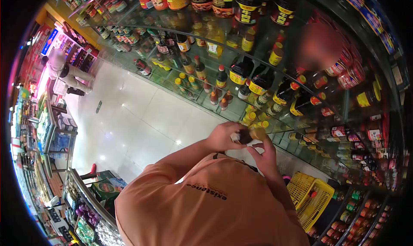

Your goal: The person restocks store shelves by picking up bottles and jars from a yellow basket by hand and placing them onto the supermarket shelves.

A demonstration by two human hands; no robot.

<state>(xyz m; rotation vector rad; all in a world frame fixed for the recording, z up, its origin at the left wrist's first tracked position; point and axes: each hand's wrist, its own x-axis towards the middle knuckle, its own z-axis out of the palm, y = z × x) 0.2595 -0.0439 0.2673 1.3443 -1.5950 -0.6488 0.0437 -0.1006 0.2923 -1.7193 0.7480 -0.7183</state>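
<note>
In front of my chest I hold a small dark jar (245, 136) with a yellow-gold lid (258, 134) and a patch of white label. It lies tilted on its side, lid towards the right. My left hand (224, 136) is closed around the body of the jar. At the lid end, my right hand (265, 155) has its fingers curled against the jar. The shelf's lower tier, with yellow-capped bottles (250, 116), is just beyond my hands. Most of the label is hidden or too blurred to read.
Glass shelves (172, 33) of sauce bottles and jars run along the front and right. Yellow baskets (316, 203) stand at the lower right. Another person (64, 69) is at the far left on the pale tiled floor (142, 112). Produce stands (81, 190) line the left.
</note>
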